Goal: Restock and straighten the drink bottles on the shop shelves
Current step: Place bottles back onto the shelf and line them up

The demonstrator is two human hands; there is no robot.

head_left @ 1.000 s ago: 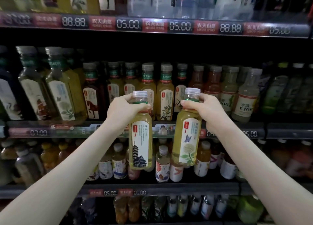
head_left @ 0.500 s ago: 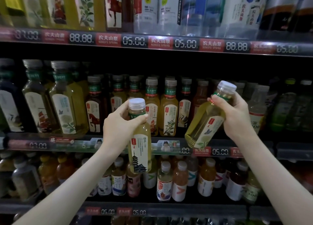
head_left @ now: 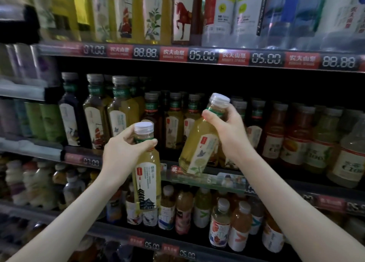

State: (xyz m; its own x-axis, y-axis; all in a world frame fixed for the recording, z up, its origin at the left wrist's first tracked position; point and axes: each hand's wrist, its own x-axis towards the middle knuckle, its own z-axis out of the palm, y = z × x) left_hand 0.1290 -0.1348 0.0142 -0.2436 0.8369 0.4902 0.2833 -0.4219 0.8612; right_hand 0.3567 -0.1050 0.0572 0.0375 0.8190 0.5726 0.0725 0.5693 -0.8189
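Left hand [head_left: 122,153] was clamped round the neck of a clear plastic bottle of yellow-green tea with a white cap and pagoda label [head_left: 147,174]. The bottle hung upright in front of the dark middle shelf's price rail [head_left: 233,179], its base down over the lower row.

Right hand [head_left: 229,131] gripped the neck of a second clear yellow-green tea bottle with a white cap and butterfly-and-flower label [head_left: 199,145]. This one was tilted, cap up and to the right, base low and left at the middle shelf's front lip. Couldn't tell whether the base was touching the rail or just clear of it.

My read: the step in hand was seating the tilted bottle into the middle shelf's row of small green-collared tea bottles [head_left: 173,127].

How to do it well:
- Bring it upright before the base crosses the lip.
- Pick the lane with the matching label.
- Push it back until it meets the bottle behind, label facing out.
- A neck grip gives weak control of the base, so go slow near the neighbours.
- Keep the pagoda bottle off the row until the other is seated.

Hard to make out:
- Any free slot was hidden behind the right hand and its bottle.
- Lane depth was lost in the dark.
- The far-left shelves were motion-blurred, labels unreadable.
- The top shelf's bottles were cut off above their labels.
- The bottom shelf was mostly out of frame.
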